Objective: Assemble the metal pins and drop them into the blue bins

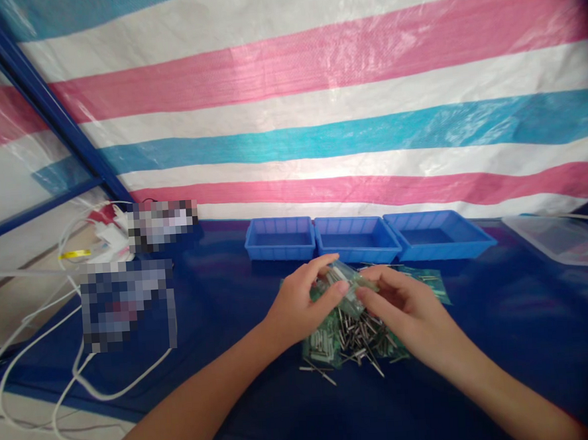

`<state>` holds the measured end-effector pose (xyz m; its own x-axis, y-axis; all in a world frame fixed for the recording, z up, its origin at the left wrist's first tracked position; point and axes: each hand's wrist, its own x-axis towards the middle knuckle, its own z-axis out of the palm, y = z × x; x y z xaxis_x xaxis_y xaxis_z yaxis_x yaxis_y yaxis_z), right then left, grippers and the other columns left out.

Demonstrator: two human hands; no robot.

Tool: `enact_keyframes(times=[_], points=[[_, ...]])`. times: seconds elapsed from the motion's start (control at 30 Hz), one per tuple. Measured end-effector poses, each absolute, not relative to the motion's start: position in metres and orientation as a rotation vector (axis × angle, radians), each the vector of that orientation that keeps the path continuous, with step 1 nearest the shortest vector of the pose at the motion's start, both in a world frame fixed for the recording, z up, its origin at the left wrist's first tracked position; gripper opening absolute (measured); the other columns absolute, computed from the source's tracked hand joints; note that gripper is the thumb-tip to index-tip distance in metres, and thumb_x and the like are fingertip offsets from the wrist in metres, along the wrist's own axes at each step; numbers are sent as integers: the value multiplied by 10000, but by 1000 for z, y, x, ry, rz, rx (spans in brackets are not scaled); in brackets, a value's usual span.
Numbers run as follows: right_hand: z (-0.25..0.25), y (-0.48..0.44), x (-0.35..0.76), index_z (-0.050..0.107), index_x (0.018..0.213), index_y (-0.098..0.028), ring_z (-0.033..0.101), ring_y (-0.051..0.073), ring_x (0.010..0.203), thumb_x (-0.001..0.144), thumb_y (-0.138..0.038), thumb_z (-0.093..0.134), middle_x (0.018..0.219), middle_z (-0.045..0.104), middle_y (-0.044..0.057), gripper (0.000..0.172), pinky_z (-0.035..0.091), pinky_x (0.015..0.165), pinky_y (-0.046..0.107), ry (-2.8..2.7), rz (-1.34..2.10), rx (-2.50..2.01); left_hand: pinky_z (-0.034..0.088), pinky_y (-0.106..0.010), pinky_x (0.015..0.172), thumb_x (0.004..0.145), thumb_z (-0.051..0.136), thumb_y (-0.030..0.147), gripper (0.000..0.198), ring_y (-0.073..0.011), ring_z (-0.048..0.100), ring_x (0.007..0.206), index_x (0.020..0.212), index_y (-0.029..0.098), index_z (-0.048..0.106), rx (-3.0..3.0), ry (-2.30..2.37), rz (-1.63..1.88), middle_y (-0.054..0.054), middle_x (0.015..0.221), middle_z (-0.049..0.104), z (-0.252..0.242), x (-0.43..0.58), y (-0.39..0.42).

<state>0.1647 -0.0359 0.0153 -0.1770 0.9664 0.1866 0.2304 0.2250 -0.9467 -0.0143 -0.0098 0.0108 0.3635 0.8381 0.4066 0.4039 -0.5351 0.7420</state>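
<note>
Both my hands meet over the middle of a dark blue table (505, 340). My left hand (299, 306) and my right hand (409, 309) are closed on the same small clear plastic bag (345, 280), which holds greenish parts; each hand pinches one side of it. Under the hands lies a pile of small metal pins and green plastic bags (351, 339). A few loose pins (320, 371) lie at the pile's near edge.
Three empty blue bins stand in a row behind the pile: left (280, 239), middle (355, 239), right (438, 235). A clear tray (564, 238) sits at the far right. White cables (57, 341) and blurred items lie at the left. A striped tarp (317, 112) hangs behind.
</note>
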Motion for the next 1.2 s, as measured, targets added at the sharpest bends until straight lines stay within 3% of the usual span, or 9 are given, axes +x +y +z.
enact_keyframes(times=[0.2,0.37,0.53,0.63,0.7,0.83,0.9,1.03,1.2], points=[[12,-37,163,600,980,-193,531,133,664,865,-376,558,859,610,25,220,437,570,252,-1687,969,-1170,485,-286,770,868,567,322,312,-154,613,815,1155,203,539,1872,1054,1170,-38,938,651,3,-12,-6],[15,-37,166,629,985,-205,551,135,650,866,-383,558,835,632,12,225,445,589,258,-1754,892,-1210,482,-277,746,873,564,327,348,-156,612,812,1195,201,518,1820,964,1146,-44,932,655,5,-12,-8],[16,-39,169,648,943,-217,585,161,752,844,-391,591,888,662,21,208,456,686,280,-1762,796,-1244,421,-232,613,871,564,335,210,-125,529,658,780,153,616,2006,1008,1062,-6,696,573,13,-13,-9],[16,-38,169,627,950,-217,588,158,776,820,-417,622,914,649,29,238,468,701,275,-1659,896,-1203,406,-226,596,861,588,313,224,-117,508,632,710,148,592,2067,1044,1193,7,654,539,16,-13,-10],[17,-38,168,604,912,-206,555,134,672,833,-474,587,827,623,28,280,447,578,248,-1524,1038,-1196,428,-234,624,859,601,288,184,-123,535,661,744,146,613,2098,1036,1314,-5,688,572,17,-12,-11],[20,-36,167,575,812,-177,408,78,461,868,-595,439,683,559,19,443,245,365,203,-1274,1464,-1158,486,-248,726,881,580,211,100,-135,608,798,916,160,659,2249,846,1456,-47,850,653,18,-13,-13],[22,-35,166,578,846,-170,415,68,460,840,-559,527,669,549,6,393,245,364,189,-1145,1623,-1106,496,-263,783,907,524,169,148,-137,614,868,968,178,659,2350,757,1472,-58,925,658,17,-14,-12],[24,-30,167,569,1037,-178,556,92,592,731,-395,730,739,605,0,408,423,484,193,-961,1737,-1028,480,-332,878,919,486,175,197,-168,584,982,992,219,664,2580,719,1343,-62,1030,641,15,-19,-8],[18,-21,172,511,1094,-211,608,125,641,682,-364,773,747,654,-7,511,508,595,252,-1117,1409,-1067,487,-358,861,838,556,194,388,-216,549,1059,1225,215,554,2478,809,1181,-124,1254,522,14,-22,-4]])
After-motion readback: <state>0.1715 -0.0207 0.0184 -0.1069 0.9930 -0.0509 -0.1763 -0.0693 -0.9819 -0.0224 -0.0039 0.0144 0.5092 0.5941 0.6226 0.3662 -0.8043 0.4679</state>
